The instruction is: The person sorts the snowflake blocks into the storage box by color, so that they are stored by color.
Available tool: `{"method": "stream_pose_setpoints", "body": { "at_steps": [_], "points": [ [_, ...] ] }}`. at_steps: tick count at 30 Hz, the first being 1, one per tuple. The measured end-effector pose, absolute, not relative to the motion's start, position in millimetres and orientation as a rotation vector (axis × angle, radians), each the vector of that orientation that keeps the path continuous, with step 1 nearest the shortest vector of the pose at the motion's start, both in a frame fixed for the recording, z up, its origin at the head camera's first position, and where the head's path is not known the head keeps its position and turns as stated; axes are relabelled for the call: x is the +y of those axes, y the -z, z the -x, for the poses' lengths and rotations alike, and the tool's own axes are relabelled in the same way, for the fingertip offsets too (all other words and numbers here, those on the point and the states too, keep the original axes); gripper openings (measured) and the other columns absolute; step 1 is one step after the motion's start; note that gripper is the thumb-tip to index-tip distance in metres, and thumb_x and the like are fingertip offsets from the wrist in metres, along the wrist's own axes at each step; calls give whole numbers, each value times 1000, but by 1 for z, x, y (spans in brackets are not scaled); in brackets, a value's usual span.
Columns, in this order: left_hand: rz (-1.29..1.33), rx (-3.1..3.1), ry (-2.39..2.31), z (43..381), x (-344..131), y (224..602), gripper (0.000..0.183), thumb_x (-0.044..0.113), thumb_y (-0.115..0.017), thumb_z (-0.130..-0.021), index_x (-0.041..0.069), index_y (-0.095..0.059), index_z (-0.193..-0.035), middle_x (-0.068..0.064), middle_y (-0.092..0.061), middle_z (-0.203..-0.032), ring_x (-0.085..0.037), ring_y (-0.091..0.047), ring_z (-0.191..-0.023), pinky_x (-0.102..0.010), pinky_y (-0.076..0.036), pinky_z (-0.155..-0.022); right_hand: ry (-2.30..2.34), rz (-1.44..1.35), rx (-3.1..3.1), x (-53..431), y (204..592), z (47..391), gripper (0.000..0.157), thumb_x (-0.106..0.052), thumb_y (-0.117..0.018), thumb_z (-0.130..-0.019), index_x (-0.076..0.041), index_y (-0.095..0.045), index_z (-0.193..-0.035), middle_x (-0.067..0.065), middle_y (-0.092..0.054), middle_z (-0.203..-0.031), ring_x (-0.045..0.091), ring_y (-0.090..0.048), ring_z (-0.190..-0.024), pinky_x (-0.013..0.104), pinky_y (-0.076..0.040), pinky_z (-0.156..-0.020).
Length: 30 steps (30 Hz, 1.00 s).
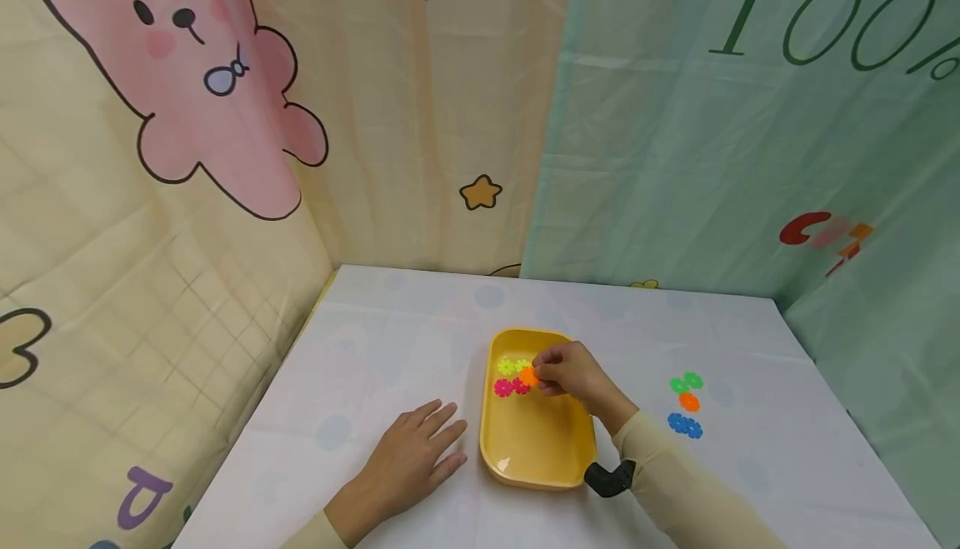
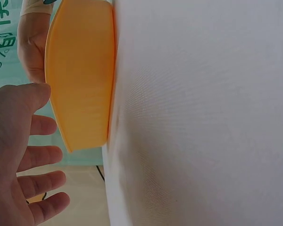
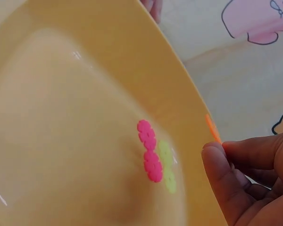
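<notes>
Between thumb and forefinger my right hand [image 1: 576,374] pinches an orange flower-shaped plastic piece [image 3: 213,129], held above the yellow tray [image 1: 536,449]. Inside the tray, toward its far left, lie two pink flower pieces [image 3: 149,150] and two yellow-green flower pieces [image 3: 167,167], side by side. My left hand [image 1: 416,457] is left of the tray with its fingers spread and nothing in them. In the left wrist view, the left hand's thumb overlaps the tray's edge; whether it touches, I cannot tell.
Right of the tray on the white table [image 1: 390,316] lie green flower pieces [image 1: 686,382], an orange flower piece [image 1: 689,402] and blue flower pieces [image 1: 685,426]. Printed curtains [image 1: 420,116] hang behind the table and along its sides. A black band part [image 1: 609,479] sits at the right wrist.
</notes>
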<state>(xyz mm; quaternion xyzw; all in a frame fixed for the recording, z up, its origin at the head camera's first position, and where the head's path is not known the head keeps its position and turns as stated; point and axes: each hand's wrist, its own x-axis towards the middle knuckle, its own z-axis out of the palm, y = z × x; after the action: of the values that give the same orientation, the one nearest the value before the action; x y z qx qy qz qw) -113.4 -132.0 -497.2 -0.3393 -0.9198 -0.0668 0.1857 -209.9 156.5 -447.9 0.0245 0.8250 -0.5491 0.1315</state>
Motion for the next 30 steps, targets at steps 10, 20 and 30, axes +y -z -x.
{"method": "stream_pose_setpoints", "body": {
  "at_steps": [10,20,30],
  "points": [
    [962,-2621,194,113,-133,495,44,50,-64,-97,22,-69,-131,-5,-64,-140,-28,-58,-129,-46,-54,-95,1382,46,2399,133,459,211,6,1,-68,-93,1,-73,-97,9,-67,-78,17,-64,-62,31,-62,-65],
    [957,-2601,188,114,-134,496,44,50,-65,-97,22,-69,-130,-5,-65,-139,-28,-58,-129,-45,-54,-95,1305,72,2377,128,466,216,7,0,-68,-92,2,-73,-97,7,-67,-77,14,-63,-61,29,-61,-63],
    [958,-2595,192,115,-134,497,44,50,-65,-97,22,-69,-131,-4,-65,-139,-27,-58,-130,-45,-54,-94,1161,101,2385,119,470,221,4,4,-67,-90,2,-71,-90,6,-64,-71,15,-59,-57,25,-58,-60]
  ]
}}
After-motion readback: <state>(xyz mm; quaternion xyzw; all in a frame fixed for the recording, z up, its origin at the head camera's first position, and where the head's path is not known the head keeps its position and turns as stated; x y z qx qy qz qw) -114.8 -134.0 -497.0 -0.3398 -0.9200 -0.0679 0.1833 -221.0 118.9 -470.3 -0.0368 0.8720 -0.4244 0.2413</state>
